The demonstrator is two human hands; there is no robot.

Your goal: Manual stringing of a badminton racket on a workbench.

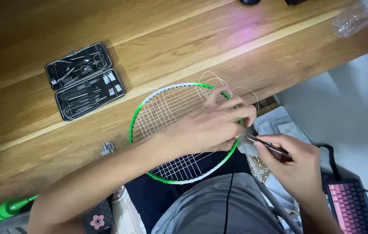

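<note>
Racket head [166, 108], green and white, lies half on the table [192, 39] edge and half over the person's lap, strings partly woven and loose white string [218, 80] looping off the top rim. Left hand [212, 125] presses down on the frame, fingers pinched on a strand by the rim. Right hand [294, 164] has its grip closed around a slim metal tool [268, 145], tip aimed at the frame's edge. Risk, as I judge it: a slip of that tip could nick the string or let the tension go. Further out, an open black case of small metal tools [84, 80] sits flat on the table, crinkled clear plastic wrapper [353, 17] at the far corner, white printed papers [279, 125] below the table edge, pink keyboard [351, 206] at lower right.
</note>
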